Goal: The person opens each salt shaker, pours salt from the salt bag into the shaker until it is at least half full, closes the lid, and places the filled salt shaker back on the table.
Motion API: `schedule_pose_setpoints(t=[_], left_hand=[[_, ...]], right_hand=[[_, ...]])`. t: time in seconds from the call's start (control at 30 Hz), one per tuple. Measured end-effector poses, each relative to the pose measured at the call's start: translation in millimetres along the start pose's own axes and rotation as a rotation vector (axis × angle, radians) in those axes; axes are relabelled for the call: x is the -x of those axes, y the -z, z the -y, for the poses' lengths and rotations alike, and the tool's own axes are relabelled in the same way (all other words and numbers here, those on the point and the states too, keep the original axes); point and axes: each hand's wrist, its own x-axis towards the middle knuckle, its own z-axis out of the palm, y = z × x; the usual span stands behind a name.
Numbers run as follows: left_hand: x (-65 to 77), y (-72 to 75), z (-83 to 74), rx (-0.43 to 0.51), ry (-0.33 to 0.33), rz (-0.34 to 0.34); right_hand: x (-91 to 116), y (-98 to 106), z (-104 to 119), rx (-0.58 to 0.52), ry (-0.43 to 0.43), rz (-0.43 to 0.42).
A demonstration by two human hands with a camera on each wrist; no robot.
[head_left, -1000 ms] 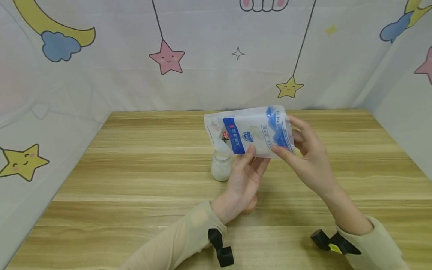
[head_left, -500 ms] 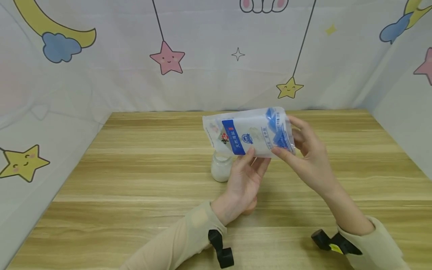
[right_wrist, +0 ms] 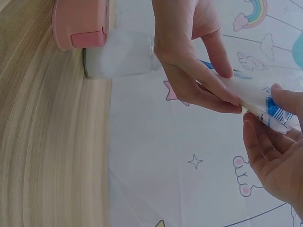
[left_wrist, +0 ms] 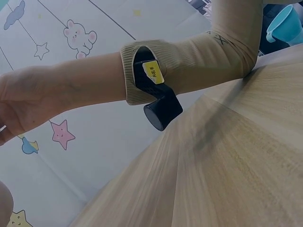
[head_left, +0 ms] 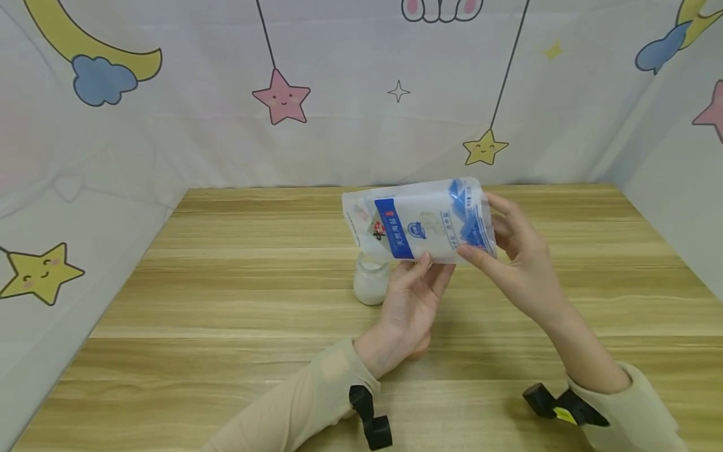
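Observation:
A white and blue bag of sea salt (head_left: 429,220) is held nearly level above the table, its left end over the glass jar (head_left: 371,285). White contents show in that jar. My left hand (head_left: 409,307) supports the bag from below, thumb on its front face and fingers behind. At the bag's right end my right hand (head_left: 522,263) grips it between thumb and fingers. In the right wrist view both the left hand (right_wrist: 189,52) and the right hand (right_wrist: 279,161) pinch the bag (right_wrist: 255,92). Whether salt is flowing cannot be seen.
A pink round object with a tab (right_wrist: 80,23) stands beside the jar in the right wrist view; my left hand mostly hides it in the head view. The wooden table (head_left: 226,282) meets printed cloth walls. A light blue cup (left_wrist: 286,24) appears behind the forearm.
The bag has shifted very slightly to the right, with both hands keeping their hold. My left thumb sits a touch lower on its edge. The jar has stayed in place.

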Motion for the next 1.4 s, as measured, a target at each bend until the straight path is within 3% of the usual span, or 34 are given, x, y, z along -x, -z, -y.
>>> schedule_pose_setpoints(t=[0.27, 0.77, 1.03, 1.4], left_hand=[[-0.1, 0.2, -1.3, 0.0, 0.007, 0.023], [-0.8, -1.8, 0.2, 0.031, -0.021, -0.02], [0.9, -1.0, -0.9, 0.036, -0.053, 0.018], [0.6, -1.4, -2.0, 0.039, -0.056, -0.02]], right_hand=[[-2.5, -0.1, 1.1, 0.004, 0.003, 0.005], [-3.9, 0.0, 1.2, 0.006, 0.001, 0.006], [-4.6, -0.4, -0.6, 0.009, -0.001, 0.008], [-3.7, 1.1, -2.9, 0.033, -0.027, 0.02]])
